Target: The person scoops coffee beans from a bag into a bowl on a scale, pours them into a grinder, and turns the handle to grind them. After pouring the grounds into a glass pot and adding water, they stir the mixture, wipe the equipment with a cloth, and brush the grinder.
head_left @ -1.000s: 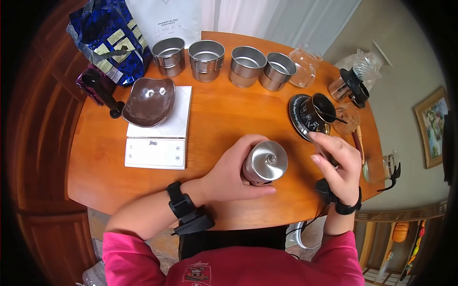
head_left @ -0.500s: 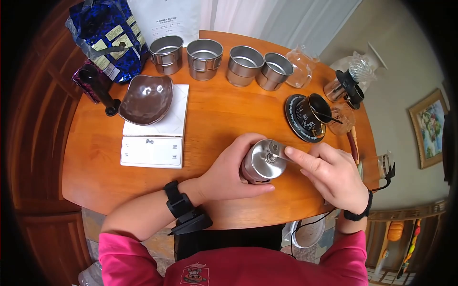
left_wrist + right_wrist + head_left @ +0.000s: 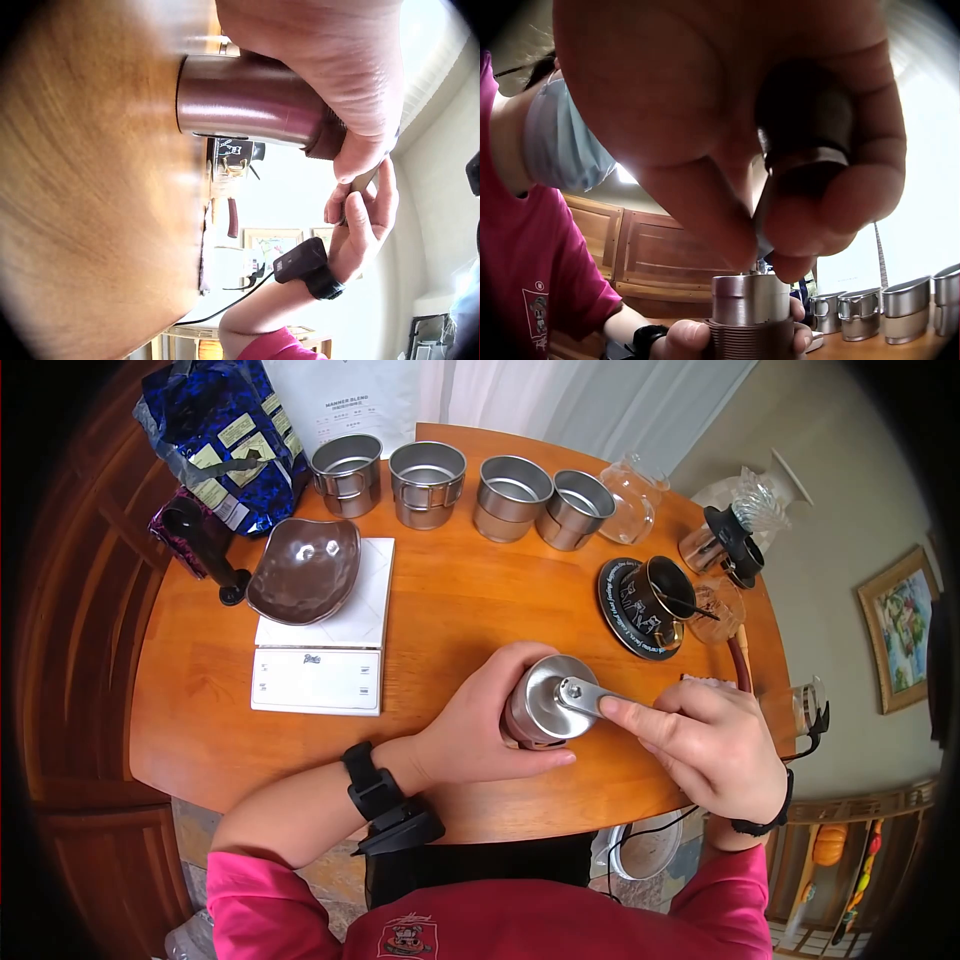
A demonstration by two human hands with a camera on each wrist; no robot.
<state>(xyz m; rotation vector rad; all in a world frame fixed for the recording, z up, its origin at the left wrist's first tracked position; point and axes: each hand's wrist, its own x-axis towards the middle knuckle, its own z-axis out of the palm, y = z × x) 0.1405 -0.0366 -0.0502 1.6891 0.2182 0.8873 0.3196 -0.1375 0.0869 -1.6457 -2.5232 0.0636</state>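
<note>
A silver cylindrical metal grinder (image 3: 548, 705) stands upright on an orange-brown wooden table (image 3: 480, 600).
Right of a flat white scale (image 3: 317, 680), the left hand (image 3: 480, 725) curls round the grinder; the right hand (image 3: 715, 745) pinches its flat silver crank (image 3: 583, 697), fingers bent about the rounded dark knob (image 3: 806, 112).

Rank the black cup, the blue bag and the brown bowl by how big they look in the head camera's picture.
1. Blue bag, clearly largest
2. Brown bowl
3. Black cup, smallest

Place: home | wooden table (image 3: 480, 600) — curtain (image 3: 570, 400) | framed painting (image 3: 904, 630) on wall (image 3: 850, 530)
</note>
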